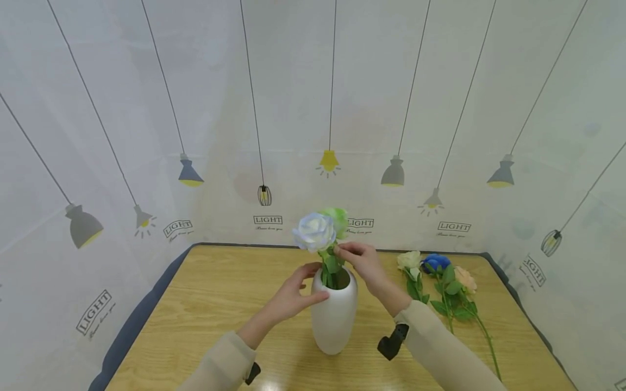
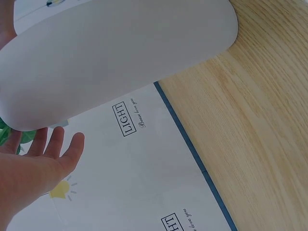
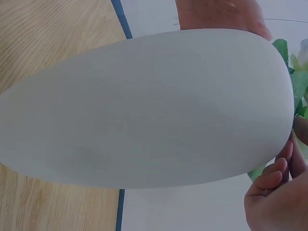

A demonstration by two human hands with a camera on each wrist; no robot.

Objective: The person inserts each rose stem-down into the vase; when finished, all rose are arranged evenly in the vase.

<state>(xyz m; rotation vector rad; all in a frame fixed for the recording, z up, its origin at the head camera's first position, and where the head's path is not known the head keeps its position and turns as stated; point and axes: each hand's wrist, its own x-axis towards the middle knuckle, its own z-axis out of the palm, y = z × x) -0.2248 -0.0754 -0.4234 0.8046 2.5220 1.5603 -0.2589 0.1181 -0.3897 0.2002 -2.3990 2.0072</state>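
A white vase stands upright on the wooden table, with two artificial roses in its mouth. One is a white rose with pale blue petal edges; behind it, partly hidden, is a green rose. My left hand holds the vase at its upper left, thumb on the front and fingers round by the rim. In the left wrist view, the outer fingers are spread. My right hand pinches the stem and leaves just under the green bloom, above the rim.
On the table's right side lie a cream rose, a blue rose and a peach rose, their stems pointing toward me. A fabric backdrop printed with hanging lamps encloses the table's back and sides.
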